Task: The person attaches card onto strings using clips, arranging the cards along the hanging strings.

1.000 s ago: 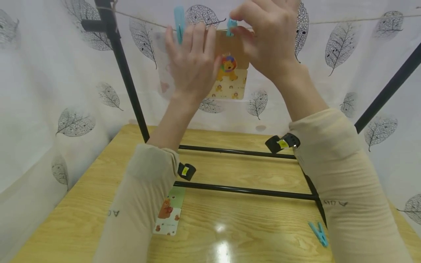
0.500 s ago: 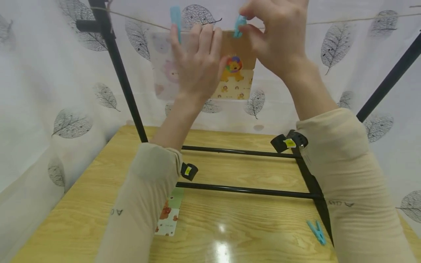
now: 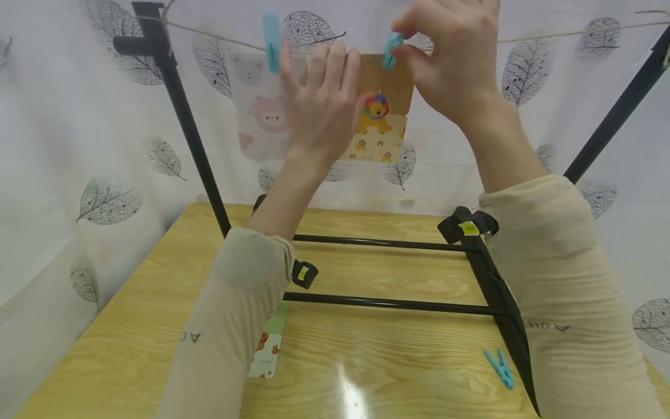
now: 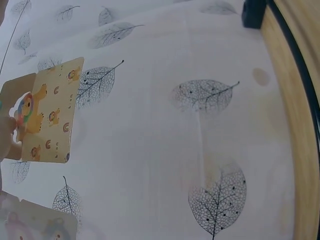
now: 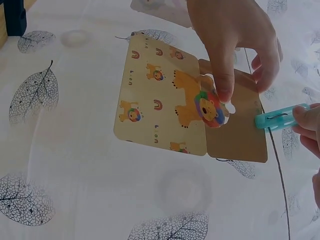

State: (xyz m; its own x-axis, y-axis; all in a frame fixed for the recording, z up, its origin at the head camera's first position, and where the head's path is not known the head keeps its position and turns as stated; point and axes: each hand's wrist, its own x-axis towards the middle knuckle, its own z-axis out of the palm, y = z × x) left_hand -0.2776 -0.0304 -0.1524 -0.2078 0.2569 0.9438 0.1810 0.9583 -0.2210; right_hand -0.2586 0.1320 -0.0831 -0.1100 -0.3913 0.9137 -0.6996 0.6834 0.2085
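My left hand [image 3: 327,102] pinches a lion card [image 5: 162,95] by its brown upper part, thumb on the front near the lion's head. With thumb and index finger, my right hand [image 3: 455,61] pinches the handles of a blue clothespin [image 5: 280,117]. The clothespin's other end sits on the card's brown top edge, right at the string [image 5: 282,180]. Left of the lion card, a pink animal card [image 3: 262,116] hangs under another blue clothespin [image 3: 271,43], partly hidden by my left hand.
Black frame posts [image 3: 188,128] hold the string at both sides. On the wooden table [image 3: 392,355] lie a bear card [image 3: 268,352], partly under my left sleeve, and an open-legged blue clothespin [image 3: 499,368]. A white leaf-print curtain [image 3: 209,174] hangs behind.
The lion card, both hands and the pinched clothespin have shifted right along the string, away from the pink card, more of which now shows. The head view has shifted slightly too.
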